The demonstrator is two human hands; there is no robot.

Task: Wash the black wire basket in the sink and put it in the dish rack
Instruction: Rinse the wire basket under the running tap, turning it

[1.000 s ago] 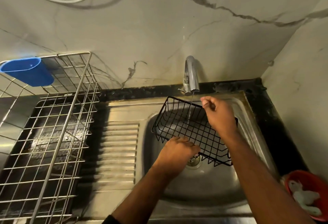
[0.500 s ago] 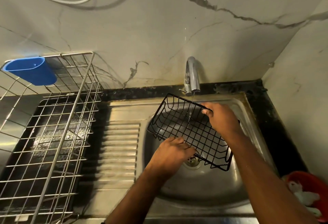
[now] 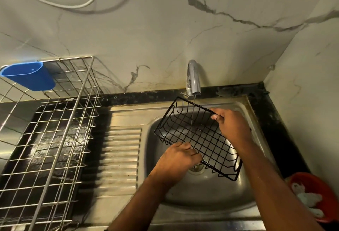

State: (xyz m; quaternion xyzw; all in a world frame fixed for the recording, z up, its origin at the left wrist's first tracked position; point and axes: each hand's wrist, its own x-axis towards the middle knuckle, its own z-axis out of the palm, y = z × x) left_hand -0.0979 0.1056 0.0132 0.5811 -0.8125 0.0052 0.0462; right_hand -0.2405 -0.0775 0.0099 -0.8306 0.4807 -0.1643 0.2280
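The black wire basket (image 3: pixel 199 135) hung tilted over the bowl of the steel sink (image 3: pixel 211 194), its far corner up near the tap and its near corner dipping toward the drain (image 3: pixel 197 167). A thin stream of water (image 3: pixel 193 111) ran from the chrome faucet (image 3: pixel 192 78) straight down through the basket's mesh floor. The left hand (image 3: pixel 178 159) gripped the near long rim, fingers curled over the wire, while the right hand (image 3: pixel 231 126) held the far rim, thumb and fingers pinched around the top wire close to the falling water. Both forearms reached in from the bottom edge of the view. To the left of the bowl lay the ribbed steel drainboard (image 3: pixel 121 157), and beyond that stood the silver wire dish rack (image 3: pixel 55 139) over a dark tray, well apart from the basket. A blue plastic cup (image 3: pixel 29 76) hung on the rack's back corner. A black counter edge ran behind the sink beneath a marble-patterned wall, where a white cable (image 3: pixel 77 4) looped. At the lower right sat a red bowl (image 3: pixel 319 185) with something white in it that I could not make out.
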